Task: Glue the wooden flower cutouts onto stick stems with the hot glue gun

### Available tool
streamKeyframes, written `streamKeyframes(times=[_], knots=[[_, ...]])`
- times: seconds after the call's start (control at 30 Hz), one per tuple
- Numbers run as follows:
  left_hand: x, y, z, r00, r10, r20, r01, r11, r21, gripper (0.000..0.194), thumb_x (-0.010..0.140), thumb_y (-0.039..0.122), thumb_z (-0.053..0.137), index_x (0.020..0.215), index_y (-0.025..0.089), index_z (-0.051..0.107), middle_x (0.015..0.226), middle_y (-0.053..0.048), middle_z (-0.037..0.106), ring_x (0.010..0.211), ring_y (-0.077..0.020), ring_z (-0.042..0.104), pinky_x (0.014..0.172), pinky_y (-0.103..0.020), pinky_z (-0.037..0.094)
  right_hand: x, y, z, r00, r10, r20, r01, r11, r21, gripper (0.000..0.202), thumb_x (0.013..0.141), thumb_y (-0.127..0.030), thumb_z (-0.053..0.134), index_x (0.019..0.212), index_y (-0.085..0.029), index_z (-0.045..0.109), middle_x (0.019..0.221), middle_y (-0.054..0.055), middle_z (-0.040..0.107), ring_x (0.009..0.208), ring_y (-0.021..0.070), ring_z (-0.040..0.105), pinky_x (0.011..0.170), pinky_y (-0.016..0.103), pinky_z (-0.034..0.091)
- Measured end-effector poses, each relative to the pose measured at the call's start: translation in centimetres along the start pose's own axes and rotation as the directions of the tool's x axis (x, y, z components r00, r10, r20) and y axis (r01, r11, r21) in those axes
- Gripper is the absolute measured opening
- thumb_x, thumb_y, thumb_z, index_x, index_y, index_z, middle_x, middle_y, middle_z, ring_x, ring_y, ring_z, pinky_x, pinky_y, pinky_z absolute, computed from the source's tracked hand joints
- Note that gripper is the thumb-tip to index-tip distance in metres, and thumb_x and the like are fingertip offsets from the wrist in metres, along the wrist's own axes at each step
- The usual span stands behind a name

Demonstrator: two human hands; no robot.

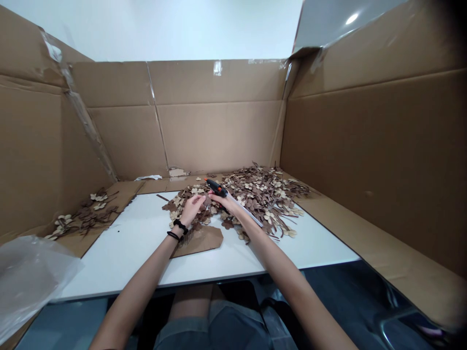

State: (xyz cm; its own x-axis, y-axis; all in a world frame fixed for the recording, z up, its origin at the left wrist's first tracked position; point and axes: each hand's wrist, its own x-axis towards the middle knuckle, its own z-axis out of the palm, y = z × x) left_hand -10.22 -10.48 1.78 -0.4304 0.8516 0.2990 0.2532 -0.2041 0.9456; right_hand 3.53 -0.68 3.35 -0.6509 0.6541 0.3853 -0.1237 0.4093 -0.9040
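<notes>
My right hand is wrapped round a black glue gun with an orange tip, and a long pale glue stick runs out behind it toward the right. Close beside it, my left hand pinches a small brown flower-shaped piece between thumb and fingers. Both hands are just in front of a large heap of brown and cream flower pieces mixed with thin brown strips. Under my left wrist lies a piece of brown cardboard on the white board.
Tall cardboard walls enclose the back and both sides. A smaller group of flower pieces sits on the cardboard at the left. A clear plastic bag bulges at the front left, and a white scrap lies near the back.
</notes>
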Motion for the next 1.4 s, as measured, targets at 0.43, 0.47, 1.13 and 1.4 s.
streamKeyframes(times=[0.43,0.47,1.13,1.4], knots=[[0.6,-0.7,-0.4,0.987,0.162,0.0,-0.161,0.979,0.128,0.031,0.074,0.047,0.064,0.072,0.016,0.066,0.069,-0.002,0.062,0.063,-0.0148,0.05,0.059,-0.025,0.038,0.6,1.9,0.1,0.999,-0.033,0.009,0.033,0.999,0.003,0.034,0.073,-0.05,0.064,0.087,-0.02,0.065,0.077,0.001,0.06,0.072,0.0181,0.052,0.072,0.032,0.042],[0.6,-0.8,-0.5,0.985,0.171,-0.004,-0.168,0.975,0.145,0.03,0.075,0.046,0.063,0.072,0.016,0.066,0.069,-0.002,0.063,0.062,-0.0148,0.05,0.059,-0.025,0.037,0.4,1.7,0.1,1.0,-0.02,0.011,0.02,1.0,-0.01,0.035,0.074,-0.053,0.062,0.086,-0.02,0.064,0.074,0.001,0.059,0.07,0.0179,0.051,0.07,0.032,0.042],[0.3,-0.2,-1.0,0.937,0.32,-0.138,-0.282,0.929,0.238,0.027,0.083,0.041,0.056,0.071,0.017,0.062,0.071,-0.001,0.061,0.064,-0.0148,0.051,0.062,-0.025,0.037,0.6,2.1,-0.2,0.999,0.025,-0.047,-0.027,0.999,-0.038,0.052,0.081,-0.067,0.046,0.074,-0.021,0.069,0.064,0.0,0.05,0.059,0.0149,0.041,0.059,0.028,0.036],[2.0,-0.4,-5.2,0.927,0.292,-0.237,-0.184,0.902,0.391,0.026,0.08,0.041,0.055,0.074,0.018,0.065,0.075,-0.005,0.067,0.069,-0.0181,0.056,0.066,-0.026,0.04,0.9,1.7,-0.5,0.985,0.043,-0.168,-0.018,0.988,0.151,0.047,0.08,-0.063,0.052,0.067,-0.019,0.064,0.066,0.002,0.056,0.056,0.0138,0.041,0.056,0.03,0.033]])
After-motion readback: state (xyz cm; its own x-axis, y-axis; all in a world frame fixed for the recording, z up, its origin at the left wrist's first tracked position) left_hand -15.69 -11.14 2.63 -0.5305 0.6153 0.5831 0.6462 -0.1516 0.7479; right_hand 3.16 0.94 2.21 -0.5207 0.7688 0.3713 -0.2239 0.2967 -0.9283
